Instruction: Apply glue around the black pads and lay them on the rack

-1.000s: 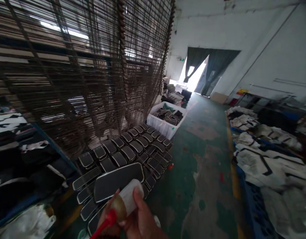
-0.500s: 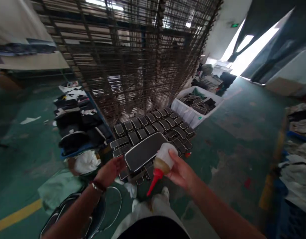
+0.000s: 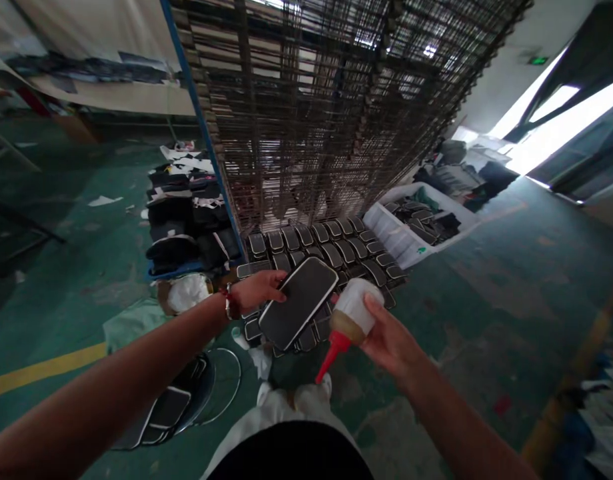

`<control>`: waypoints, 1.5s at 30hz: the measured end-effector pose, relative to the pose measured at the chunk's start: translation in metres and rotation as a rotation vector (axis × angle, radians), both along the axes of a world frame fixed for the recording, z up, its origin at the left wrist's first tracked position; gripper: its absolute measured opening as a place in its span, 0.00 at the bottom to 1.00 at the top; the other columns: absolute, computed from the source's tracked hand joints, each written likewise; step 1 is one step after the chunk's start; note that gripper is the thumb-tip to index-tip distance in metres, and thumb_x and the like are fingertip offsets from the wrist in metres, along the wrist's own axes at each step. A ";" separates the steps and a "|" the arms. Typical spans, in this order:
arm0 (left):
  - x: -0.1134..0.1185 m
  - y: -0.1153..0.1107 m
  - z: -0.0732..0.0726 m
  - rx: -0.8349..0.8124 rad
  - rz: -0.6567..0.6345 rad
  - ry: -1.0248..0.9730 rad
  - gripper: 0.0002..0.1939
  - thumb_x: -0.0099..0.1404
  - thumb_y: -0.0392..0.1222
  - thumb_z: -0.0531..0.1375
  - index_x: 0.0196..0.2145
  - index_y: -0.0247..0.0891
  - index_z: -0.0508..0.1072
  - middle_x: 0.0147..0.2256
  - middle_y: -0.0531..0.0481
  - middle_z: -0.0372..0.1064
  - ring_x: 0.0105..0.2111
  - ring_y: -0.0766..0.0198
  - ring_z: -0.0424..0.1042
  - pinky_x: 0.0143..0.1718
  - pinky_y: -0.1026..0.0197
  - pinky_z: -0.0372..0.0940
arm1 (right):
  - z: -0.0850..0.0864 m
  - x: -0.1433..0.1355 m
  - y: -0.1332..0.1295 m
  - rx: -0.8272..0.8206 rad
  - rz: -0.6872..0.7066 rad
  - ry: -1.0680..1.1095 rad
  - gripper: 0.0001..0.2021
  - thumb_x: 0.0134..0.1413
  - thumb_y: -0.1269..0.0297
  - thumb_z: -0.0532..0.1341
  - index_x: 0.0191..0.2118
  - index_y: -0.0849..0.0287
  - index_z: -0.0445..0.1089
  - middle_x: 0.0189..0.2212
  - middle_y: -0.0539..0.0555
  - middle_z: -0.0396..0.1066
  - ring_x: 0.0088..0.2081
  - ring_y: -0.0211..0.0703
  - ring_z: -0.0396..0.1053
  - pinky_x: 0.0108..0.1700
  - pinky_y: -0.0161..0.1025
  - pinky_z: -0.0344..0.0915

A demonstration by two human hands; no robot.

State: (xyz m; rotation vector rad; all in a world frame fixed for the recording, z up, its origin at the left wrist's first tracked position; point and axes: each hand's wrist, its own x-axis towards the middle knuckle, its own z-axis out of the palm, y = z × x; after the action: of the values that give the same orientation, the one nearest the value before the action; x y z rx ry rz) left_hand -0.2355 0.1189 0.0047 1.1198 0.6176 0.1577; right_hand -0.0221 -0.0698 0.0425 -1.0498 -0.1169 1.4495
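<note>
My left hand grips the upper left edge of a dark, rounded panel with pale edging, thumb on its face. The panel is tilted above rows of similar smaller dark pieces. In my right hand is a squeeze bottle, white above and amber toward its neck. Its red nozzle points down and to the left, apart from the panel. The fingers of my right hand are wrapped round the bottle's side, partly hidden behind it.
A tall wire rack stands behind the rows. To its right sits a white bin of dark pieces. Stacked dark bundles lie left of the rack. A round container with a wire handle holds more panels at lower left.
My left hand has moved up along the panel and now grips its edge. The panel has turned to a steeper slant. The bottle stays in my right hand, and the view has shifted left.
</note>
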 end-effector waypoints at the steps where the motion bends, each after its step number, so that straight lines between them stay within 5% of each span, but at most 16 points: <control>1: -0.006 -0.001 0.002 0.009 -0.016 -0.015 0.18 0.46 0.30 0.70 0.37 0.35 0.75 0.35 0.48 0.80 0.35 0.59 0.78 0.40 0.58 0.72 | 0.006 0.007 -0.001 0.036 -0.057 -0.041 0.28 0.40 0.54 0.79 0.48 0.56 0.74 0.42 0.57 0.80 0.41 0.50 0.79 0.39 0.43 0.79; 6: -0.028 -0.011 0.021 0.026 -0.165 0.009 0.18 0.51 0.31 0.69 0.42 0.36 0.76 0.40 0.47 0.80 0.39 0.58 0.78 0.43 0.57 0.72 | 0.037 0.039 0.006 0.241 -0.411 -0.336 0.26 0.39 0.52 0.78 0.44 0.54 0.75 0.37 0.51 0.80 0.36 0.42 0.77 0.32 0.32 0.75; 11: -0.031 -0.020 0.038 0.084 -0.215 0.022 0.15 0.53 0.31 0.68 0.40 0.36 0.78 0.40 0.47 0.80 0.40 0.56 0.78 0.45 0.56 0.72 | 0.048 0.040 0.018 0.348 -0.475 -0.579 0.20 0.41 0.54 0.77 0.39 0.55 0.75 0.31 0.49 0.76 0.36 0.43 0.75 0.36 0.37 0.75; 17: -0.034 -0.020 0.038 0.096 -0.156 0.010 0.14 0.52 0.31 0.69 0.39 0.37 0.79 0.38 0.46 0.81 0.39 0.53 0.79 0.45 0.54 0.72 | 0.042 0.032 0.016 0.365 -0.467 -0.671 0.20 0.43 0.54 0.76 0.39 0.58 0.74 0.31 0.49 0.74 0.33 0.41 0.73 0.29 0.34 0.71; 26: -0.037 -0.019 0.025 -0.024 -0.094 -0.013 0.17 0.53 0.31 0.70 0.42 0.36 0.79 0.39 0.43 0.81 0.38 0.53 0.79 0.42 0.54 0.73 | 0.028 0.033 0.018 0.293 -0.556 -0.536 0.21 0.45 0.53 0.75 0.41 0.58 0.73 0.32 0.49 0.75 0.30 0.40 0.72 0.25 0.33 0.68; 45: -0.031 -0.021 0.015 -0.263 0.067 -0.088 0.23 0.51 0.28 0.68 0.47 0.34 0.77 0.42 0.41 0.81 0.38 0.53 0.81 0.41 0.55 0.74 | 0.008 0.004 0.017 0.191 -0.562 -0.514 0.20 0.48 0.51 0.73 0.41 0.57 0.73 0.32 0.51 0.75 0.32 0.43 0.72 0.27 0.36 0.68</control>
State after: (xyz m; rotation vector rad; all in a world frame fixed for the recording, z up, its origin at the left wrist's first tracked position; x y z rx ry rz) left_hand -0.2665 0.0982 0.0195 0.8341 0.5793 0.1773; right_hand -0.0186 -0.0525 0.0504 -1.1596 -0.2953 0.6337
